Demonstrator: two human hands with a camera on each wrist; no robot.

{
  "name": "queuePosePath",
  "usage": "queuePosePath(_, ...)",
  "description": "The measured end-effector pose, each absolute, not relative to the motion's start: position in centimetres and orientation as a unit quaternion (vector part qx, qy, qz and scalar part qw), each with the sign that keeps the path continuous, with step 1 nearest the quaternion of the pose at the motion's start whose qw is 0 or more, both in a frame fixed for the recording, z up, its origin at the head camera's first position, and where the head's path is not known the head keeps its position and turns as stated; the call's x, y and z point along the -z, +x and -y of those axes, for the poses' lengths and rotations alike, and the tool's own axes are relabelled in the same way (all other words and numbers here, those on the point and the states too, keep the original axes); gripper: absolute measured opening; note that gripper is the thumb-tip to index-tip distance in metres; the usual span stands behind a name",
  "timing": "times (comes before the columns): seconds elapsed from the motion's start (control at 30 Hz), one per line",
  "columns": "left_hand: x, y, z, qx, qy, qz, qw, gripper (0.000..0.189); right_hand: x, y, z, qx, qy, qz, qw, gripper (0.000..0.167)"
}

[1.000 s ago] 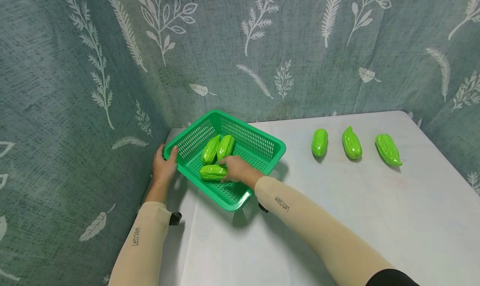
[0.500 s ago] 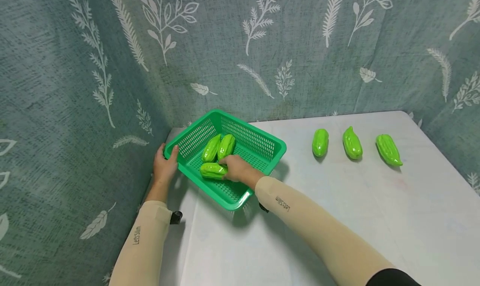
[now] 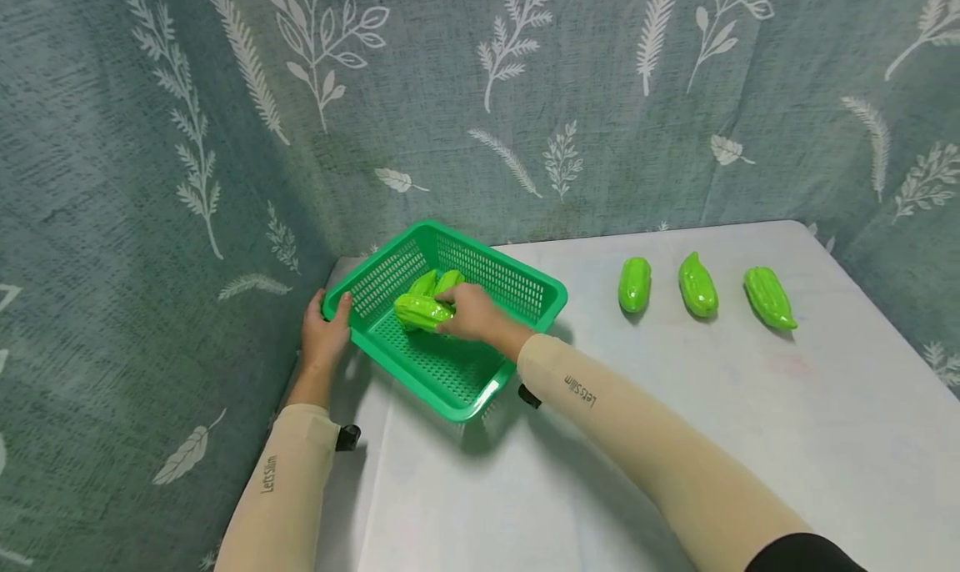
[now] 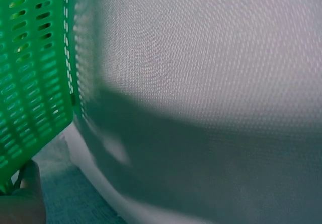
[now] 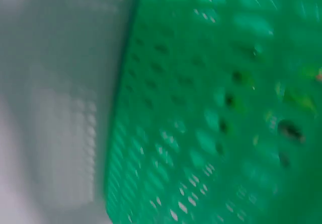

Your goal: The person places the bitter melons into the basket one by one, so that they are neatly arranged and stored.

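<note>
A green plastic basket (image 3: 491, 388) with slotted walls sits at the left of the table. My left hand (image 3: 324, 334) grips its left corner, the thumb over the rim; in the left wrist view part of that hand shows under the basket wall (image 4: 30, 88). Inside the basket, my right hand (image 3: 476, 313) holds a glossy green bitter gourd (image 3: 418, 312) by its right end. Behind the held one, two more bitter gourds, a left one (image 3: 424, 283) and a right one (image 3: 449, 281), are partly covered. The blurred right wrist view shows the basket wall (image 5: 166, 108), not the hand.
Three more bitter gourds lie apart in a row at the back right: one blunt (image 3: 634, 284), one with its tip up (image 3: 698, 287) and one slanting (image 3: 769, 298). A leaf-patterned curtain (image 3: 600, 163) borders the white table (image 3: 675, 405) at the back and left.
My right hand has lifted the bitter gourd off the basket floor and moved it toward the back, over the other two. The left hand keeps its grip on the corner.
</note>
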State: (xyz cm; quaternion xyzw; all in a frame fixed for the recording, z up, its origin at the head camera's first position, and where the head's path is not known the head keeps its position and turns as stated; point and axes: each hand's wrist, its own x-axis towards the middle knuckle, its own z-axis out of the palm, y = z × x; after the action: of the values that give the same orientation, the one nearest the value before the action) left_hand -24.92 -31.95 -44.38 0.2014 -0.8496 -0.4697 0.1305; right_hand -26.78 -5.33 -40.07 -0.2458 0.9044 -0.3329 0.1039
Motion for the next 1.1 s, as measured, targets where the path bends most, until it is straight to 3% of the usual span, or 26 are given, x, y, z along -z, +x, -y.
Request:
queuePosePath(0.63, 44.3, -25.0, 31.8, 0.468, 0.206, 0.850, 0.128, 0.080, 35.0, -30.6, -5.0, 0.408, -0.104, -0.905, 0.051, 0.063)
queuePosePath(1.1, 44.1, -24.8, 31.5, 0.467, 0.203, 0.851, 0.130, 0.078, 36.5, -31.8, -12.5, 0.442, -0.001, -0.897, 0.014, 0.065)
